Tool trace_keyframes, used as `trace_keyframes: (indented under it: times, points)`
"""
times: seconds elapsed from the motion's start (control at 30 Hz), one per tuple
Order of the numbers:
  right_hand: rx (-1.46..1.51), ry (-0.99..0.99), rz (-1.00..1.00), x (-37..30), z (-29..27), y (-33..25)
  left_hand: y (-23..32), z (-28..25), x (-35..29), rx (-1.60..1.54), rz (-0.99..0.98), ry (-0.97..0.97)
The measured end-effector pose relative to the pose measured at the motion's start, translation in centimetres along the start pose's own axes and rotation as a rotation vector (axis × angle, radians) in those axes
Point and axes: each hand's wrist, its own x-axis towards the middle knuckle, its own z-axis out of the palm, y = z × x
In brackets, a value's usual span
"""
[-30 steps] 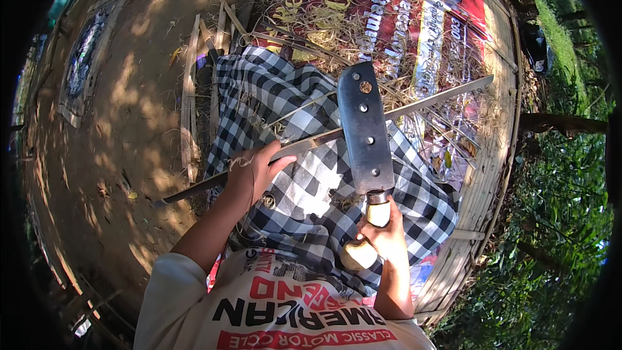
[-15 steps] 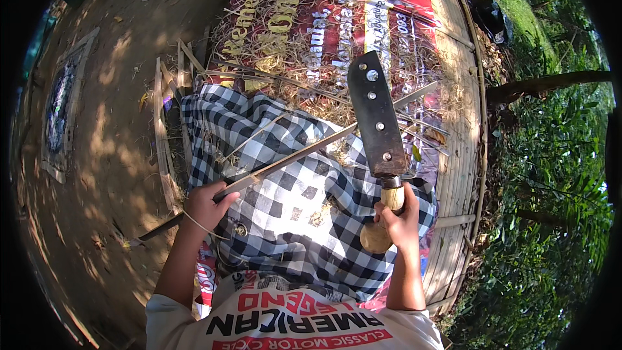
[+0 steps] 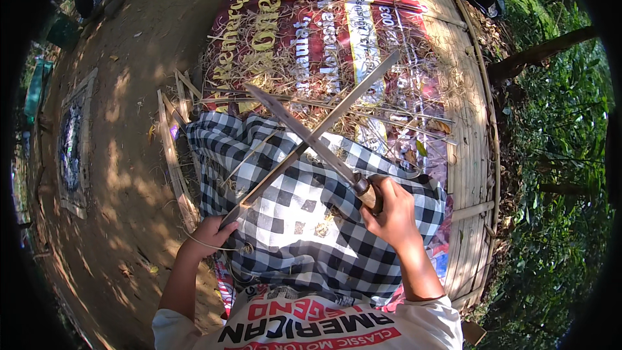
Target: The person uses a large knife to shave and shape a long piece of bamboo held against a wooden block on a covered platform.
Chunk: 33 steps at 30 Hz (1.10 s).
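Note:
My left hand [image 3: 210,232] grips the near end of a long bamboo strip [image 3: 337,115], which runs up and to the right over my lap. My right hand [image 3: 391,210] is closed on the wooden handle of a large knife [image 3: 299,131]. Its blade points up and to the left and crosses the strip near the strip's middle, edge against it. A black-and-white checked cloth [image 3: 311,233] covers my legs beneath both.
A red printed banner [image 3: 311,32] strewn with dry bamboo shavings lies ahead on a slatted bamboo platform [image 3: 470,123]. Loose bamboo strips [image 3: 172,149] lie at the cloth's left edge. Bare dirt ground [image 3: 123,116] stretches to the left, greenery [image 3: 557,175] to the right.
The knife was held upright with its flat side showing. Now the blade is tilted down to the left and laid across the bamboo strip. My left hand still holds the strip.

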Motion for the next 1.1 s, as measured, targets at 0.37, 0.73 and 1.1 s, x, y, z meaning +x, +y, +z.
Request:
trace_keyframes:
  times: [0.37,0.73,1.1]
  points:
    - [-0.361,-0.286,-0.251,2.3,1.9,1.4,-0.2,0.6,0.0,-0.132,-0.031,0.047]
    - [-0.546,-0.165,-0.060,5.6,-0.2,7.3,-0.7,1.7,-0.3,0.018,0.085,0.176]
    - [-0.411,-0.289,0.075,6.7,0.3,5.3,0.7,1.5,0.1,0.110,0.121,0.221]
